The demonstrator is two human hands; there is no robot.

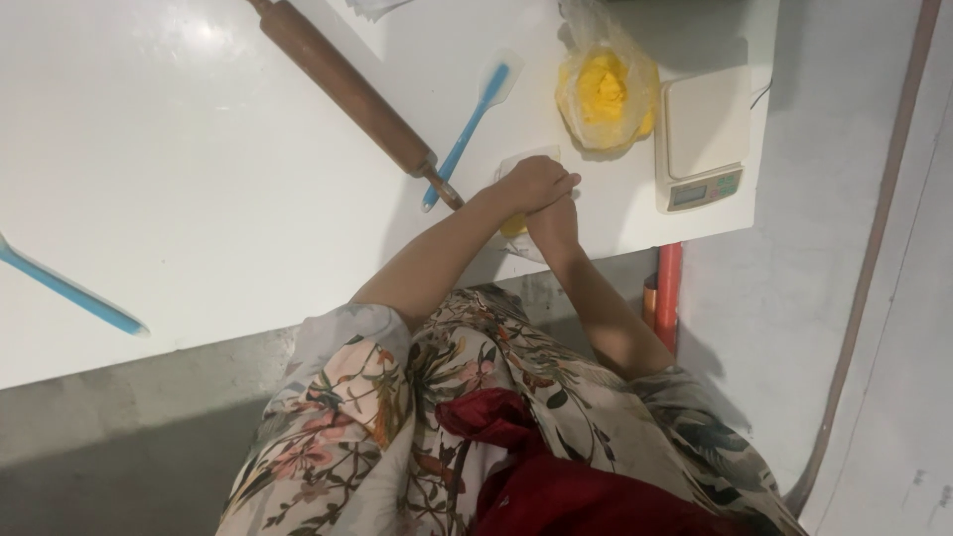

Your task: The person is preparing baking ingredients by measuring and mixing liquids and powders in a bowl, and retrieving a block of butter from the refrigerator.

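My left hand (537, 183) lies curled on top of my right hand (556, 220), and both press down at the near edge of the white table (199, 179). Under them is a small yellow lump (513, 227) on a pale, flat sheet (523, 158). Most of the lump is hidden by my hands. My right hand's fingers are covered by the left, so I cannot tell how they are set. A wooden rolling pin (347, 87) lies diagonally just left of my hands, its near handle almost touching my left wrist.
A blue spatula with a clear blade (475, 117) lies beside the rolling pin. A plastic bag of yellow dough (607, 91) and a white kitchen scale (701, 134) sit at the right end. Another blue tool (69, 293) lies far left. A red tube (668, 288) stands below the table edge.
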